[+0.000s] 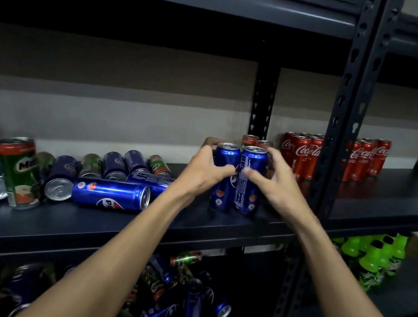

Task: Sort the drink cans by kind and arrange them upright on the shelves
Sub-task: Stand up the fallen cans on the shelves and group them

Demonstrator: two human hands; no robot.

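Observation:
Two blue Pepsi cans stand upright side by side on the middle shelf (pixel 219 229): the left can (pixel 221 187) and the right can (pixel 249 191). My left hand (pixel 204 172) wraps the left can, thumb across its front. My right hand (pixel 273 179) cups the right can, fingers spread around it. Just behind them stand two green Milo cans (pixel 250 140). Further left lies a jumble of cans on their sides, among them a blue Pepsi can (pixel 111 194), and one Milo can (pixel 19 172) leans nearly upright.
Red Coca-Cola cans (pixel 303 155) stand upright in rows on the right, past a dark slotted upright post (pixel 341 123). Below, a heap of mixed cans (pixel 178 293) lies on the lower shelf, with green bottles (pixel 373 259) at the lower right.

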